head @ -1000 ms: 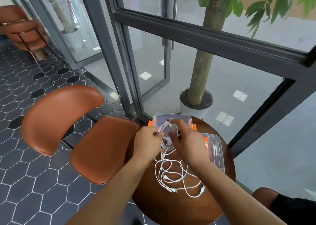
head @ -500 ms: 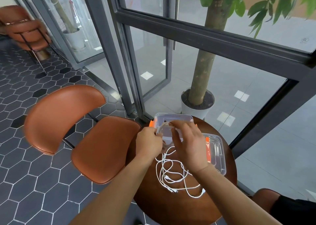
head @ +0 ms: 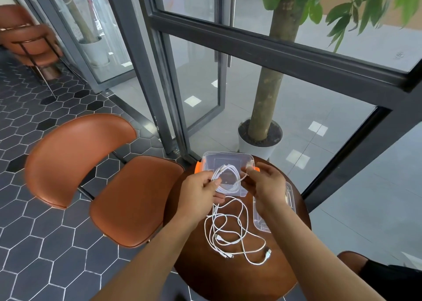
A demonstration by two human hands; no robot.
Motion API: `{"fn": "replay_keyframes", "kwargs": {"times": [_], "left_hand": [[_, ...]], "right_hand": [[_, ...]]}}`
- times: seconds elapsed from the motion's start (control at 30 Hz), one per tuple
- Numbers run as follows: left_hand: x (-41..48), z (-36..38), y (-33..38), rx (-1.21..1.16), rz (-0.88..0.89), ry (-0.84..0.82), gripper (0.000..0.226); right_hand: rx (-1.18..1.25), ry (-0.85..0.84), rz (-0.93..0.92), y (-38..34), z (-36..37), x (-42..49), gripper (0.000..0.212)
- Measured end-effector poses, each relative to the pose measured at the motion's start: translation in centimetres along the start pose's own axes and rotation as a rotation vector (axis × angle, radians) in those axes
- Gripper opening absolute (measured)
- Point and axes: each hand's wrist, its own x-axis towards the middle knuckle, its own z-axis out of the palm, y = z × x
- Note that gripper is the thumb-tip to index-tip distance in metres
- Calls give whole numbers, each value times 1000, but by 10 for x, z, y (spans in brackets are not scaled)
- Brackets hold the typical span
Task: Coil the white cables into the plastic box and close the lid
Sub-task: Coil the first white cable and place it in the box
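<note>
A clear plastic box with orange latches stands open at the far edge of the round wooden table. Just above it my left hand grips a coiled white cable. My right hand pinches the free end of that same cable near the box's right latch. More loose white cables lie tangled on the table in front of my hands, their plugs toward me. The clear lid lies flat to the right of the box, partly hidden under my right forearm.
An orange-brown chair stands close to the table's left side. Behind the table are a dark window frame and a potted tree. Another chair stands far left on the hexagon-tiled floor.
My right hand has drawn away to the right with the cable end, and the coil held in my left hand now hangs wider over the box.
</note>
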Motion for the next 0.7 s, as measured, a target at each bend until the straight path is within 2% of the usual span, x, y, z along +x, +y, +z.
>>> {"fn": "replay_keyframes", "kwargs": {"times": [0.13,0.23,0.33,0.37,0.47,0.53,0.7], "left_hand": [[2,-1,4,47,0,-47,15],[4,-5,5,72,-3,-48,16],[6,-5,6,87,-34,-62,16],[7,-4,5,77,-49,-63,15],[8,-3,1,41,-115,-77,14],[7,-2,-1,17,-149,-98,13],[9,2,-3,-27,-215,-104,14]], "right_hand": [[-296,-144,-57,1,0,-1,12],[-356,-287,-85,2,-4,1,23],[-329,-400,-36,0,-10,0,44],[-345,-444,-50,1,-11,0,44],[-428,-546,-120,6,-15,2,17],[-345,-521,-69,7,-15,3,13],[-62,-523,136,0,-11,-3,33]]}}
